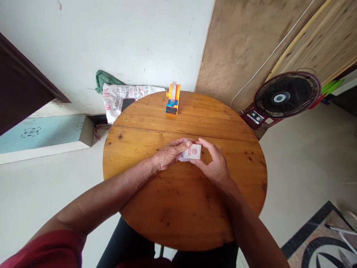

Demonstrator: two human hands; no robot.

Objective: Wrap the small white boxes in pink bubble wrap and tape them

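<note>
A small white box with red print (196, 151) is held over the middle of the round wooden table (178, 208). Crinkled clear plastic wrap (184, 156) shows around its left end. My left hand (174, 152) is closed on that end, thumb on top. My right hand (214, 162) grips the right end between thumb and fingertips, at the lower and upper edges. Whether the box is inside the plastic or only partly covered, I cannot tell. Part of the left side is hidden under my left thumb.
An orange and blue tape dispenser (173, 100) stands at the table's far edge. Behind the table lie a printed white sack (114, 100) and a green bag (107, 80). A black fan (287, 97) is at the right, and a pale blue cabinet (50, 130) at the left.
</note>
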